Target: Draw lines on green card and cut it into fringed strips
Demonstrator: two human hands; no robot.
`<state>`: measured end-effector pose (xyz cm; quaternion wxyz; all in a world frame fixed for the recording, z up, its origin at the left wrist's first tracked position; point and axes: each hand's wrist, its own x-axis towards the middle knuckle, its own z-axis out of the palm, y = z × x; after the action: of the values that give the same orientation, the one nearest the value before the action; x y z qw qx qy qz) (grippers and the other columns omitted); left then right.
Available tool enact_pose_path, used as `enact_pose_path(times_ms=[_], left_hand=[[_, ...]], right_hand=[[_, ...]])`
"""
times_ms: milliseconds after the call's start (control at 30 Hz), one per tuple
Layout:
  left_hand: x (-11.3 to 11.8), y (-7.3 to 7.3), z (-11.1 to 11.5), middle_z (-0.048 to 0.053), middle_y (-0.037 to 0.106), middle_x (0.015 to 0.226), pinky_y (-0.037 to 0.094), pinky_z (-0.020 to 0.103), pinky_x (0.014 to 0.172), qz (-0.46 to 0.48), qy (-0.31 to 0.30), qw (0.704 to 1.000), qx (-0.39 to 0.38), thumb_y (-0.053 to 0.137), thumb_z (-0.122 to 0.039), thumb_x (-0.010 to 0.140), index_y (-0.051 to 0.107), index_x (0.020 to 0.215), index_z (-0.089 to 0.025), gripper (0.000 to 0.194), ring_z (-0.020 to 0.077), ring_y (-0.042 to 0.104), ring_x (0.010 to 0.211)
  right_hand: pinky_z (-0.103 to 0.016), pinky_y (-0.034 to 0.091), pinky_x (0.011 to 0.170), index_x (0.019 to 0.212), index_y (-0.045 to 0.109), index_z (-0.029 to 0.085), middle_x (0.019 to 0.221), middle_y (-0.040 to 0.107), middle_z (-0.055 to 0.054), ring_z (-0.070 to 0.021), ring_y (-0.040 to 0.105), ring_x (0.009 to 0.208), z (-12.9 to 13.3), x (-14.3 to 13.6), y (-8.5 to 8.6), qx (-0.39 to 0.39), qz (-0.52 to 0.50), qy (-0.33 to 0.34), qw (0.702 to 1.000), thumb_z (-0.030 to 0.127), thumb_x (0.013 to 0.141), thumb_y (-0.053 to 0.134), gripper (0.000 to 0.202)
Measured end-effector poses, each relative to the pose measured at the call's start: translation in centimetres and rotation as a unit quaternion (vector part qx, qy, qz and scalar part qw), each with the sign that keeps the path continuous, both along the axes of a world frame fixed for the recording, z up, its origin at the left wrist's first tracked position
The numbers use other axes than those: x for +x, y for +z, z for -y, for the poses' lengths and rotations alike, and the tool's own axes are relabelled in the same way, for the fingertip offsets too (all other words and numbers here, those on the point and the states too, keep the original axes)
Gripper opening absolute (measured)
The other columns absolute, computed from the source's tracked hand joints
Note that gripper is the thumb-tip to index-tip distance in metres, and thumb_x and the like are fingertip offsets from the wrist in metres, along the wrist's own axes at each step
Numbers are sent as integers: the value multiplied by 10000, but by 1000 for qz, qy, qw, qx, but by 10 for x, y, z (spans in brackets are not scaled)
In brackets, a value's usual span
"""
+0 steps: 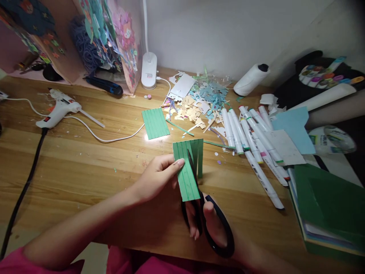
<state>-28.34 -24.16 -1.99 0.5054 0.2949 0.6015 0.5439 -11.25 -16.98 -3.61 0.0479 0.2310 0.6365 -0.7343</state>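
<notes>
My left hand (159,177) pinches a piece of green paper (184,179) by its left side, thumb on top. Dark lines run lengthwise down the paper, and a cut strip hangs off its right side. In my right hand (213,222) are black-handled scissors (229,243), my thumb and fingers through the loops. The blades lie along the paper between the left part and the strip. Just beyond, a second lined green piece of paper (156,123) rests flat on the wooden table.
Paper scraps (196,102) pile up at the back by a white lamp base (149,70). Several white markers (256,140) lie to the right, near a stack of coloured paper (327,205). A glue gun (58,110) with its cord is at the left.
</notes>
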Motion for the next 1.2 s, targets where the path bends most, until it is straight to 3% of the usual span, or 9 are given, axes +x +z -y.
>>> enact_pose_path(times_ms=[167, 300, 467, 567, 667, 800, 1033, 1200], left_hand=[[0, -2, 0, -45, 474, 518, 302, 186, 465, 28, -4, 1000, -3, 493, -445, 882, 516, 636, -155, 381, 72, 421, 483], [1, -3, 1, -40, 480, 516, 306, 187, 474, 39, -25, 999, -10, 493, -437, 886, 507, 613, -154, 394, 73, 434, 487], [1, -4, 0, -52, 455, 473, 245, 188, 442, 54, -22, 998, -12, 500, -433, 881, 499, 610, -153, 391, 62, 396, 444], [0, -3, -1, -52, 447, 468, 222, 192, 434, 78, -30, 996, -19, 497, -432, 880, 506, 624, -152, 380, 60, 369, 431], [1, -4, -1, -53, 440, 453, 194, 197, 425, 88, -60, 994, -26, 478, -442, 889, 503, 614, -152, 401, 56, 321, 417], [2, -7, -2, -59, 424, 437, 188, 201, 411, 113, -58, 991, -35, 470, -468, 882, 478, 595, -165, 417, 58, 298, 395], [1, -5, -2, -59, 427, 438, 210, 201, 417, 136, -60, 988, -45, 500, -491, 852, 482, 608, -169, 405, 65, 330, 399], [2, -3, -2, -59, 423, 433, 174, 202, 421, 128, -61, 989, -42, 495, -465, 866, 489, 603, -162, 402, 58, 292, 406]], right_hand=[[-225, 398, 454, 568, 469, 186, 462, 471, -8, -116, 482, 446, -9, -3, 14, 52, -37, 37, 997, 757, 814, 214, 672], [-248, 424, 537, 605, 514, 174, 539, 532, -33, -127, 518, 515, -10, -1, 9, 87, -39, 43, 994, 737, 835, 113, 728], [-223, 361, 411, 657, 463, 192, 425, 474, 12, -113, 468, 391, -11, -1, 10, 60, -16, 25, 998, 742, 828, 218, 627], [-240, 418, 498, 646, 502, 179, 485, 520, -16, -124, 509, 465, -11, -1, 8, 88, -34, 37, 995, 718, 851, 191, 656], [-245, 420, 495, 618, 538, 171, 503, 530, -30, -125, 511, 468, -7, 1, -6, 79, -41, 18, 996, 736, 834, 84, 756], [-225, 367, 397, 644, 532, 176, 424, 482, 5, -105, 446, 360, -4, 5, -23, 42, -6, -10, 999, 751, 821, 113, 733], [-211, 399, 454, 597, 546, 165, 442, 487, -3, -98, 473, 415, -10, 1, -5, 68, -42, 14, 997, 703, 862, 157, 715], [-218, 359, 391, 629, 544, 168, 429, 489, 4, -103, 450, 365, -7, 3, -12, 30, -6, -22, 999, 749, 820, 171, 716]])
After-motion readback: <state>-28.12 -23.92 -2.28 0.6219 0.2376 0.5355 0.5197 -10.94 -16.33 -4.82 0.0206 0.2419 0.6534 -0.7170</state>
